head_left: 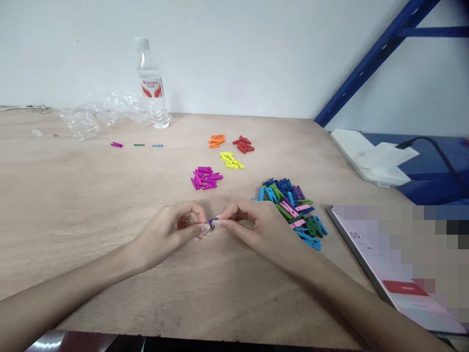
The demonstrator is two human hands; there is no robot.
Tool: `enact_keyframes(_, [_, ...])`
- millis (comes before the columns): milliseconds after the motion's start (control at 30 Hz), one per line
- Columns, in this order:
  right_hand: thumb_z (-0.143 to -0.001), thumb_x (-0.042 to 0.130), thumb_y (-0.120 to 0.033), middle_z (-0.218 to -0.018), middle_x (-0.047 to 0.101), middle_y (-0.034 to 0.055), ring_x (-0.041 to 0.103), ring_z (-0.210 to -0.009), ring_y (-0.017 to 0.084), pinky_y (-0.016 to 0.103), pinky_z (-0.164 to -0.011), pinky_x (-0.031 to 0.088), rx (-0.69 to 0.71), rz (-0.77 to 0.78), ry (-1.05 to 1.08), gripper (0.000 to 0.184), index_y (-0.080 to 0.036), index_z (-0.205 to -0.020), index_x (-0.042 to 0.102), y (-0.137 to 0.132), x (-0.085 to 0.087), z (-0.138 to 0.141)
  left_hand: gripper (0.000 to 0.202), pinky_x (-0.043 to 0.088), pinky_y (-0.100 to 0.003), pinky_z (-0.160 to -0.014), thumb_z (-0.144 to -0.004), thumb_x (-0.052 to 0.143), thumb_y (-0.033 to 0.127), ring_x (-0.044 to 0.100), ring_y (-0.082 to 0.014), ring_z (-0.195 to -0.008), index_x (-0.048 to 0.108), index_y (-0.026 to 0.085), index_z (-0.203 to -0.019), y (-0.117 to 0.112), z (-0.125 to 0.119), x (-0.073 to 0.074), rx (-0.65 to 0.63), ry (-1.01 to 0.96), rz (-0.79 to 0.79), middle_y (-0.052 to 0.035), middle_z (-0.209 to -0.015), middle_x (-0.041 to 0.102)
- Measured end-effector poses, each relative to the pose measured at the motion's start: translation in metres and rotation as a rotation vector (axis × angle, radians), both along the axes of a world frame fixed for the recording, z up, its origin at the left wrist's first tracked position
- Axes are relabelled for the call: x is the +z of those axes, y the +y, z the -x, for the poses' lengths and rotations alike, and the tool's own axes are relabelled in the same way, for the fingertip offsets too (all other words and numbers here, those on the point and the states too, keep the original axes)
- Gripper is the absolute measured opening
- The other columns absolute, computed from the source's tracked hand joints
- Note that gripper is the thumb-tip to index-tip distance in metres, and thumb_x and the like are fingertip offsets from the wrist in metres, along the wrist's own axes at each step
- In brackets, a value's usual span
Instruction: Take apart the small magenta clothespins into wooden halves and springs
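A small purple clothespin (211,222) is pinched between my two hands above the front middle of the table. My left hand (179,225) grips one end with thumb and fingertips. From the other side, my right hand (252,220) pinches the opposite end; fingertips cover much of the pin. Just beyond my right hand lies a mixed pile of clothespins (287,205) in blue, green, pink and purple. Farther back are single-colour groups: magenta clothespins (205,179), yellow clothespins (231,160), orange clothespins (216,141) and red clothespins (244,144).
A water bottle (152,88) stands at the back beside crumpled clear plastic (98,115). Loose magenta (116,144), green (139,144) and blue pieces (157,145) lie in a row. At right are a tablet (388,274), a white stand (370,156) and a blue frame (366,63).
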State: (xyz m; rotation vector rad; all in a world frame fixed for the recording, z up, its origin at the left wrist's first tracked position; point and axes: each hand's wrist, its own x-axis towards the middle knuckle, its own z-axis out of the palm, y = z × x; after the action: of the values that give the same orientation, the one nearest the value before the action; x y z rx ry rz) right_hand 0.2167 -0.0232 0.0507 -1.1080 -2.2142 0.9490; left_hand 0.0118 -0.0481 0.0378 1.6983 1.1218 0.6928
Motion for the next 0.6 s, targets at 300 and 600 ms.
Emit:
enact_keyframes(300, [-0.084, 0.06, -0.017, -0.079, 0.068, 0.0, 0.06, -0.071, 0.012, 0.023, -0.067, 0.042, 0.001, -0.039, -0.065, 0.006, -0.017, -0.081, 0.065, -0.0017, 0.0031, 0.0018, 0.009, 0.039, -0.024, -0.062, -0.088, 0.052, 0.026, 0.052, -0.0132, -0.07, 0.055, 0.018, -0.085, 0.0003, -0.0008, -0.0068, -0.019, -0.001, 0.004, 0.0011, -0.075, 0.057])
enact_keyframes(600, [-0.084, 0.059, -0.016, -0.079, 0.069, 0.0008, 0.061, -0.07, 0.014, 0.025, -0.065, 0.042, 0.007, -0.105, -0.104, 0.007, -0.018, -0.079, 0.064, 0.0012, 0.001, 0.0007, 0.009, 0.04, -0.025, -0.064, -0.089, 0.047, 0.023, 0.052, -0.0135, -0.071, 0.052, 0.018, -0.084, 0.0, -0.0026, -0.0061, -0.026, 0.019, -0.006, 0.0008, -0.076, 0.055])
